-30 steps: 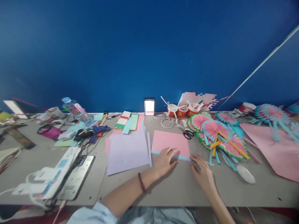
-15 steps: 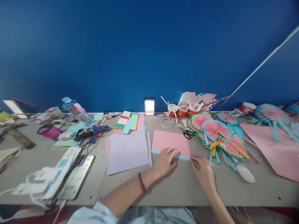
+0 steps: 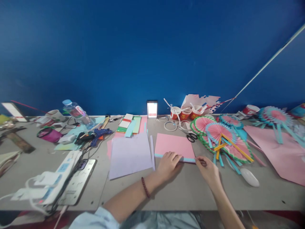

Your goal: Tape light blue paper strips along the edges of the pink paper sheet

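Note:
A pink sheet of paper (image 3: 174, 143) lies on the grey table, with a light blue strip (image 3: 189, 160) along its near edge. My left hand (image 3: 168, 166) is at the middle of that edge, its bent fingers pressed together over the strip and the thumb mostly hidden. At the near right corner, my right hand (image 3: 207, 169) pinches the sheet between thumb and fingertips, the other fingers curled. A dark pink sliver of underside shows between the hands, where the edge appears slightly raised. Left of the sheet are a lilac paper (image 3: 130, 156) and a narrow lilac strip (image 3: 152, 152).
Black scissors (image 3: 192, 137) lie behind the sheet. Folded paper fans (image 3: 220, 133) and a white computer mouse (image 3: 249, 177) are to the right. On the left are a power strip (image 3: 63, 171), a phone (image 3: 78, 181), a blue glue gun (image 3: 100, 135) and a bottle (image 3: 78, 113).
My right hand has closed its fingers at the sheet's corner. My left fingers have drawn together on the edge, and the left thumb has gone out of sight. The sheet has barely moved.

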Available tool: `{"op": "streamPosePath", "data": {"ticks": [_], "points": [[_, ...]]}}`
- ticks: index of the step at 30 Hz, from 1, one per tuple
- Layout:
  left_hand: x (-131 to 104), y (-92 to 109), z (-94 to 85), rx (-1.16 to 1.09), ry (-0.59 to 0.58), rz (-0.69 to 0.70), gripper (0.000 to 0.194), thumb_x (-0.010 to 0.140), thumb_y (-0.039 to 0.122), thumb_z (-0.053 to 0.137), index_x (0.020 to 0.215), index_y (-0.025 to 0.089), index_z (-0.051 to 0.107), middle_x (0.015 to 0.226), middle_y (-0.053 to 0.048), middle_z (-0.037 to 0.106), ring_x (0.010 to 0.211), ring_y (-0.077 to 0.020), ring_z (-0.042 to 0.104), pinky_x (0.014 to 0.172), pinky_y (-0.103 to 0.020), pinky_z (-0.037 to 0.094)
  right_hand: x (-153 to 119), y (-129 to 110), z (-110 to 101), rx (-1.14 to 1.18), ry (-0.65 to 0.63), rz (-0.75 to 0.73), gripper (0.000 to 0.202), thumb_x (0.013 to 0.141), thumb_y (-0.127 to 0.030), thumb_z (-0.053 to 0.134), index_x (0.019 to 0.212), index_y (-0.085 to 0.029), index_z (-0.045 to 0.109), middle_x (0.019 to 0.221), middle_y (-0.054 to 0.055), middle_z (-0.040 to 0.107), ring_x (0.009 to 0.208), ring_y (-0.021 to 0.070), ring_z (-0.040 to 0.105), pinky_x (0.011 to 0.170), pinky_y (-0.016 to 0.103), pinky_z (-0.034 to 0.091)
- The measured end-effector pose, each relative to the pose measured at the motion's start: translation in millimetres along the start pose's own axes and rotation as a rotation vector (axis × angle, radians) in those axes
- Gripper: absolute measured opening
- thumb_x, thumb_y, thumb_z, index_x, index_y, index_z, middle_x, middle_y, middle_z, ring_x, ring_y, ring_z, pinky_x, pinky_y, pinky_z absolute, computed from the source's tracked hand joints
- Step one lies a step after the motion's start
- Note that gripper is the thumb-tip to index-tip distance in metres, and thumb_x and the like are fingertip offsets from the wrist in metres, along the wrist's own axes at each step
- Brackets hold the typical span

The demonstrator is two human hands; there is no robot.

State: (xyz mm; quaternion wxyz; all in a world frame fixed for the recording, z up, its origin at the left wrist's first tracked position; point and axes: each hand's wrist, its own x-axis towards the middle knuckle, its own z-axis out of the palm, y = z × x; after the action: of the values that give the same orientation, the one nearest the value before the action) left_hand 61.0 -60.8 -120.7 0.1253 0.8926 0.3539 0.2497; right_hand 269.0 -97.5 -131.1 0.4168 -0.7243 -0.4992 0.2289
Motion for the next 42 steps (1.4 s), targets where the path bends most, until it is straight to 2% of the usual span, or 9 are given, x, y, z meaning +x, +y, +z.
{"op": "streamPosePath", "data": {"ticks": [7, 19, 24, 29, 31, 33, 35, 37, 42], "points": [[3.1, -7.4, -1.0, 0.190, -0.045, 0.103, 0.013, 0.091, 0.022, 0.047, 0.093, 0.017, 0.058, 0.089, -0.004, 0.061, 0.086, -0.0185, 0.052, 0.076, -0.032, 0.038, 8.3, -22.0, -5.1, 0.441, -0.115, 0.267, 0.042, 0.054, -0.052, 0.074, 0.075, -0.018, 0.060, 0.056, 0.004, 0.066, 0.056, 0.0217, 0.065, 0.055, 0.032, 0.052], [5.2, 5.3, -18.8, 0.188, 0.087, 0.136, 0.014, 0.091, 0.020, 0.046, 0.093, 0.016, 0.059, 0.085, -0.005, 0.063, 0.082, -0.0183, 0.054, 0.072, -0.032, 0.038, 4.2, -44.1, -21.3, 0.686, -0.349, 0.428, 0.036, 0.058, -0.036, 0.076, 0.085, -0.017, 0.061, 0.057, 0.001, 0.063, 0.053, 0.0146, 0.060, 0.052, 0.024, 0.045], [12.6, 14.9, -32.2, -0.138, 0.150, 0.016, 0.015, 0.088, 0.025, 0.053, 0.096, 0.018, 0.063, 0.086, -0.005, 0.065, 0.081, -0.0176, 0.056, 0.072, -0.030, 0.041, 3.8, -77.2, -20.8, 0.714, -0.497, 0.295, 0.034, 0.064, -0.039, 0.076, 0.085, -0.018, 0.059, 0.060, 0.001, 0.064, 0.052, 0.0120, 0.058, 0.053, 0.023, 0.046], [28.3, 20.7, -70.1, -0.645, 0.243, -0.145, 0.019, 0.088, 0.025, 0.053, 0.092, 0.018, 0.069, 0.085, -0.006, 0.069, 0.078, -0.0145, 0.059, 0.071, -0.025, 0.044, 10.1, -124.1, -29.9, 0.572, -0.561, 0.058, 0.031, 0.078, -0.043, 0.062, 0.094, -0.016, 0.060, 0.074, 0.006, 0.068, 0.058, 0.0150, 0.062, 0.057, 0.027, 0.048], [34.3, 22.4, -89.2, -0.745, 0.260, -0.240, 0.020, 0.085, 0.029, 0.056, 0.082, 0.016, 0.071, 0.075, -0.005, 0.067, 0.070, -0.0133, 0.057, 0.063, -0.024, 0.042, 11.9, -144.3, -39.0, 0.409, -0.488, -0.077, 0.031, 0.082, -0.042, 0.057, 0.098, -0.016, 0.062, 0.069, 0.004, 0.066, 0.050, 0.0123, 0.056, 0.051, 0.026, 0.045], [38.2, 23.9, -107.3, -0.858, 0.234, -0.302, 0.022, 0.082, 0.033, 0.061, 0.077, 0.014, 0.071, 0.071, -0.004, 0.066, 0.065, -0.0124, 0.055, 0.059, -0.023, 0.040, 12.5, -163.1, -48.6, 0.221, -0.299, -0.240, 0.025, 0.083, -0.038, 0.055, 0.096, -0.018, 0.065, 0.058, -0.001, 0.059, 0.048, 0.0111, 0.051, 0.049, 0.024, 0.042], [39.9, 24.9, -122.6, -0.993, 0.176, -0.384, 0.026, 0.080, 0.038, 0.061, 0.078, 0.013, 0.070, 0.072, -0.004, 0.066, 0.063, -0.0116, 0.055, 0.056, -0.022, 0.039, 12.9, -178.9, -56.0, 0.097, -0.102, -0.415, 0.021, 0.084, -0.034, 0.055, 0.094, -0.021, 0.068, 0.061, 0.000, 0.058, 0.052, 0.0122, 0.052, 0.050, 0.025, 0.042], [40.0, 24.6, -133.9, -1.052, 0.143, -0.458, 0.031, 0.078, 0.042, 0.063, 0.076, 0.012, 0.070, 0.069, -0.004, 0.065, 0.059, -0.0108, 0.053, 0.052, -0.021, 0.037, 14.2, -190.6, -59.3, 0.030, -0.011, -0.545, 0.019, 0.083, -0.032, 0.056, 0.094, -0.023, 0.069, 0.072, 0.002, 0.064, 0.062, 0.0148, 0.056, 0.057, 0.027, 0.046], [39.7, 18.8, -146.8, -1.033, 0.170, -0.438, 0.033, 0.076, 0.044, 0.065, 0.082, 0.012, 0.072, 0.074, -0.006, 0.068, 0.062, -0.0125, 0.056, 0.052, -0.021, 0.040, 21.7, -204.9, -50.2, 0.006, -0.179, -0.595, 0.021, 0.083, -0.035, 0.058, 0.095, -0.023, 0.071, 0.090, 0.006, 0.070, 0.080, 0.0202, 0.063, 0.065, 0.031, 0.049]]}}
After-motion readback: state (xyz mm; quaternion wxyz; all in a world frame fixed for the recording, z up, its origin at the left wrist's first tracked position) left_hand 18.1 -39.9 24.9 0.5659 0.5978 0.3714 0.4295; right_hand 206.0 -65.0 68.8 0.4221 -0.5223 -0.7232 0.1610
